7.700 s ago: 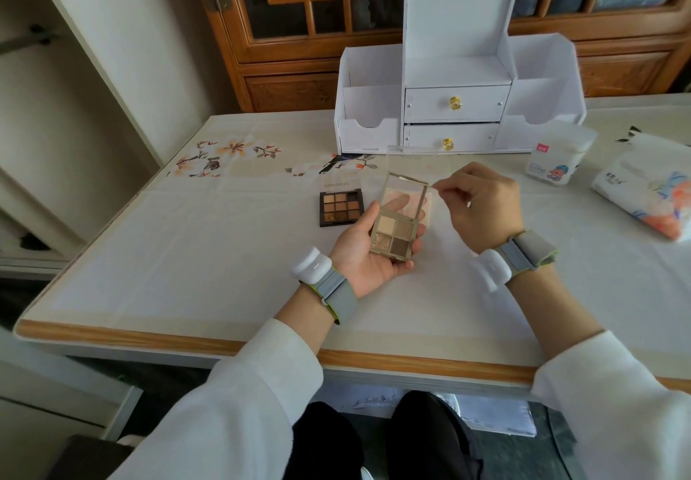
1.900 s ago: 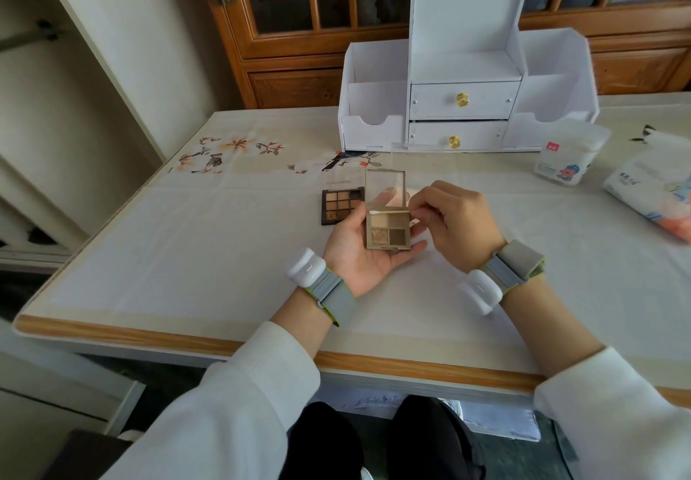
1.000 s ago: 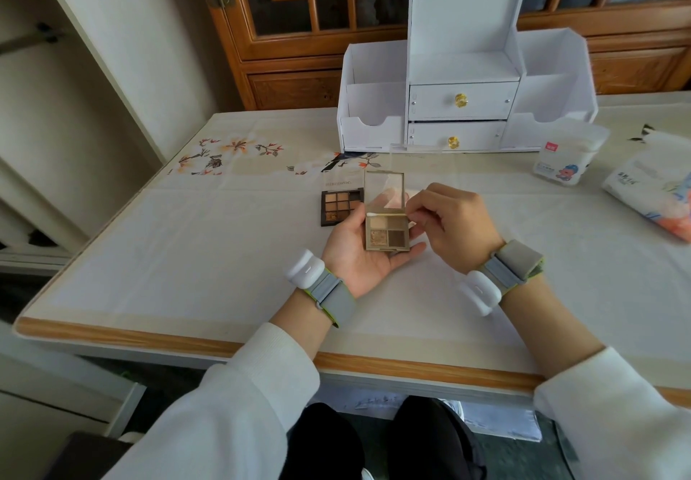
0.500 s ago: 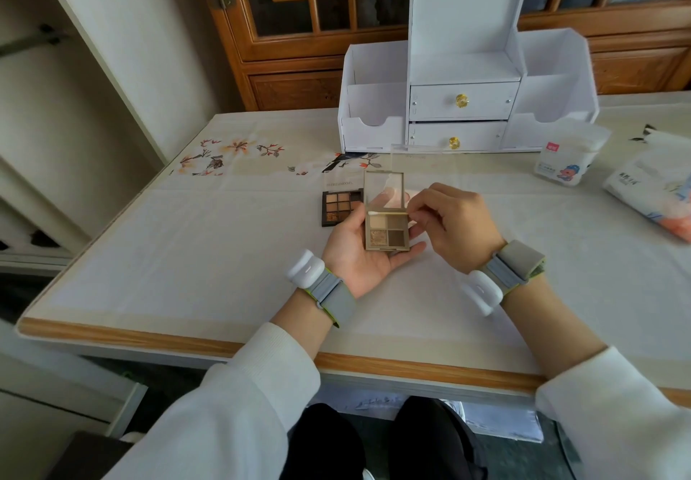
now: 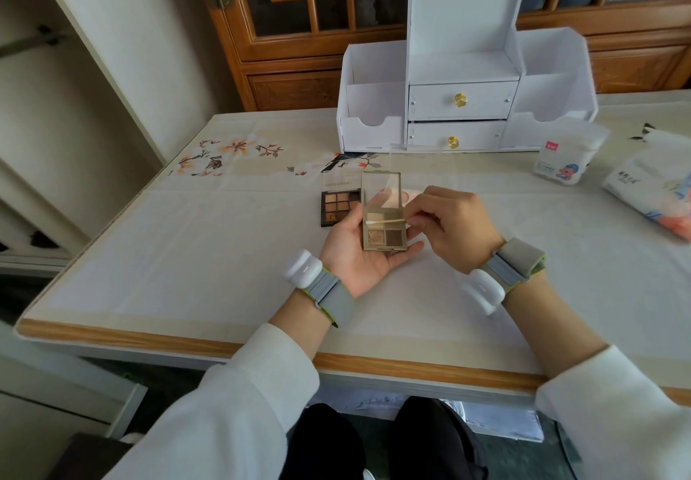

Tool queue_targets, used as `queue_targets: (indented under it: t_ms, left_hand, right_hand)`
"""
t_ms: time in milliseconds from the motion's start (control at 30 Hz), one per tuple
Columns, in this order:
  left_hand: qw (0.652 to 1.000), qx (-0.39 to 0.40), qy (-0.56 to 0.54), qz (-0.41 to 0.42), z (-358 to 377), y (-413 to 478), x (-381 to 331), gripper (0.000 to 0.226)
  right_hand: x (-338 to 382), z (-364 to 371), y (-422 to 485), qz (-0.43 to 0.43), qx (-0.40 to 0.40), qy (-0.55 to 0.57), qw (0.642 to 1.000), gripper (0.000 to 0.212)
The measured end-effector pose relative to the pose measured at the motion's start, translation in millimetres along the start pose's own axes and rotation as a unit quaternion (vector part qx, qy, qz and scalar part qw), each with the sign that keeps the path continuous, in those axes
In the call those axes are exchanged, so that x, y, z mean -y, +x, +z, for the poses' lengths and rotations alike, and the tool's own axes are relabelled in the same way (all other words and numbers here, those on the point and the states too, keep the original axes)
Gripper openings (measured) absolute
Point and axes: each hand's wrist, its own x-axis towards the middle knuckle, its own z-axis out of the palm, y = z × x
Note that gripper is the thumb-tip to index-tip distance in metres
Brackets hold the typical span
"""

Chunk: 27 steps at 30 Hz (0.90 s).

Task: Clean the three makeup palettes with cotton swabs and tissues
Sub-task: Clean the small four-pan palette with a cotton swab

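L hand [image 5: 359, 255], centre of frame, palm up, cradles a small palette [image 5: 383, 234]: thumb along its left edge, fingers [image 5: 413, 247] under it w/ tips showing at its right side. Its clear lid stands open, hinged at the far edge; 4 pans inside, pale pair in the upper row, glittery brown + dark brown in the lower row. R hand [image 5: 452, 229] just right of it, fingers curled, thumb and forefinger pinching a cotton swab [image 5: 387, 221] by its right end. The swab lies level across the upper row, white tip at the palette's left edge. A dark palette [image 5: 336, 207] w/ brown squares lies open on the counter [image 5: 187, 255], just behind and left of the L hand, partly hidden by the held lid. Top centre: white organizer [image 5: 463, 105] w/ 2 drawers, gold knobs. Upper right: swab pack [image 5: 564, 160], and past it a tissue pack [image 5: 650, 195] at the frame edge. Grey straps w/ white pods on both wrists.
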Motion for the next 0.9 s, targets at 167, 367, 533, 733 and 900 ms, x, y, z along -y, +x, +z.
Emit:
queue_targets:
  t_ms: [167,367,533,733,900]
  left_hand:
    - [1.0,-0.019,-0.012,0.005,1.5,-0.6,-0.5,0.039]
    - [1.0,-0.014,-0.015,0.001,1.9,-1.8,-0.5,0.045]
    - [1.0,-0.004,-0.013,-0.004,1.3,-2.3,-0.8,0.053]
    - [1.0,-0.016,-0.015,0.002,4.2,-3.9,-0.6,0.04]
    - [1.0,-0.017,-0.017,-0.003,6.6,-6.8,-1.9,0.045]
  right_hand:
    - [2.5,1.9,-0.6,0.009,-0.001,-0.021,1.0,0.01]
    - [2.3,1.5,-1.0,0.02,0.003,-0.009,1.0,0.008]
    - [1.2,-0.2,-1.4,0.013,0.029,-0.01,0.999,0.008]
    - [0.3,2.5,-1.0,0.024,0.008,0.005,1.0,0.007]
    - [-1.3,1.2,-1.3,0.002,0.024,-0.012,1.0,0.009]
